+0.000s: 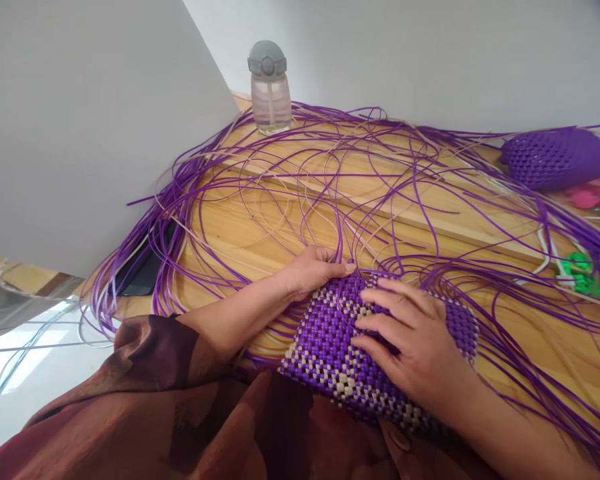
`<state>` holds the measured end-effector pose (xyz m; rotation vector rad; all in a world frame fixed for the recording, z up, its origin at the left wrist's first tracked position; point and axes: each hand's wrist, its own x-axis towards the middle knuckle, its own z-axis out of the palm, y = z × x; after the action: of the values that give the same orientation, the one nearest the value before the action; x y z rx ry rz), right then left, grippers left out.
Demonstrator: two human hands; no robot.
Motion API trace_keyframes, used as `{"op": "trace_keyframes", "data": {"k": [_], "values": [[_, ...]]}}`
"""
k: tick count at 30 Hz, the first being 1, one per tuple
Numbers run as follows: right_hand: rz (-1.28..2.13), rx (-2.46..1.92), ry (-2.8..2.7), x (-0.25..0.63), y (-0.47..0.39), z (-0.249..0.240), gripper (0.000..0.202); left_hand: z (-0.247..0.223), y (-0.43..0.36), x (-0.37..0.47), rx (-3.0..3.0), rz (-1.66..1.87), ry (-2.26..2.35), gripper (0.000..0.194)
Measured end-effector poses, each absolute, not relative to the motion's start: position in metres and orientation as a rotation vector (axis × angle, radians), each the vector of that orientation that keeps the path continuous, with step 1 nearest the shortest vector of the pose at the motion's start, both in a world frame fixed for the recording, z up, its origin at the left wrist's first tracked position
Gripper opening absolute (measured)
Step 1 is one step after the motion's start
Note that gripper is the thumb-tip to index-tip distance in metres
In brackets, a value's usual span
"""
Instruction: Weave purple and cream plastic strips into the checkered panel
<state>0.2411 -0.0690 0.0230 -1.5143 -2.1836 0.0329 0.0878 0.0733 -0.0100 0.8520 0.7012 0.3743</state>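
A purple and cream woven panel [325, 340] lies against the table's near edge and my lap, with long loose plastic strands [420, 200] fanning out from its far and side edges. At its far left corner, my left hand [315, 270] pinches the woven edge between thumb and fingers, where purple strands rise. My right hand [410, 333] rests over the right half of the panel, fingers spread and fingertips near its middle, hiding the weave beneath. Nothing shows gripped in that hand.
A clear bottle with a grey-green lid [270, 90] stands at the back. A purple mesh-like roll [560, 157] lies far right, above green pieces [587, 273]. A dark flat object [140, 267] sits under strands at left. Grey panels bound the wooden table [250, 213].
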Motion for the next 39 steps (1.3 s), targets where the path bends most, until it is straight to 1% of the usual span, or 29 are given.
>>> {"op": "trace_keyframes", "data": {"k": [1, 2, 4, 7, 9, 11, 14, 15, 16, 19, 23, 25, 33, 36, 39], "values": [[0.064, -1.512, -2.181, 0.239, -0.072, 0.022, 0.006, -0.01, 0.073, 0.088, 0.869, 0.379, 0.696, 0.034], [0.084, -1.521, -2.163, 0.238, -0.074, 0.023, 0.005, -0.011, 0.073, 0.088, 0.893, 0.383, 0.693, 0.034], [0.051, -1.532, -2.156, 0.241, -0.077, 0.027, 0.012, -0.012, 0.074, 0.088, 0.948, 0.392, 0.693, 0.033], [-0.171, -1.491, -2.36, 0.249, -0.079, 0.046, 0.029, -0.015, 0.074, 0.087, 1.023, 0.396, 0.701, 0.032], [-0.275, -1.466, -2.526, 0.252, -0.078, 0.062, 0.031, -0.016, 0.075, 0.087, 1.065, 0.4, 0.718, 0.031], [-0.167, -1.491, -2.612, 0.252, -0.071, 0.075, 0.028, -0.016, 0.075, 0.087, 1.091, 0.403, 0.74, 0.03], [0.284, -1.523, -2.62, 0.251, -0.043, 0.084, 0.026, -0.013, 0.075, 0.086, 1.068, 0.405, 0.725, 0.03], [0.399, -1.552, -2.594, 0.252, -0.03, 0.084, 0.024, -0.013, 0.075, 0.086, 1.046, 0.408, 0.716, 0.03], [0.434, -1.612, -2.55, 0.254, -0.015, 0.082, 0.022, -0.012, 0.075, 0.087, 1.021, 0.414, 0.711, 0.03], [0.404, -1.767, -2.482, 0.264, 0.025, 0.074, 0.017, -0.012, 0.074, 0.087, 0.939, 0.434, 0.731, 0.03], [0.465, -1.72, -2.526, 0.271, 0.051, 0.065, 0.017, -0.012, 0.073, 0.088, 0.849, 0.418, 0.736, 0.037], [0.455, -1.676, -2.529, 0.271, 0.054, 0.062, 0.017, -0.011, 0.073, 0.087, 0.851, 0.406, 0.716, 0.037], [0.344, -1.518, -2.457, 0.27, 0.052, 0.047, 0.019, -0.006, 0.073, 0.089, 0.814, 0.417, 0.757, 0.019], [0.328, -1.581, -2.375, 0.268, 0.047, 0.044, 0.019, -0.004, 0.072, 0.089, 0.767, 0.422, 0.75, 0.022], [0.335, -1.604, -2.388, 0.265, 0.045, 0.047, 0.015, -0.004, 0.071, 0.089, 0.727, 0.407, 0.736, 0.03]]}}
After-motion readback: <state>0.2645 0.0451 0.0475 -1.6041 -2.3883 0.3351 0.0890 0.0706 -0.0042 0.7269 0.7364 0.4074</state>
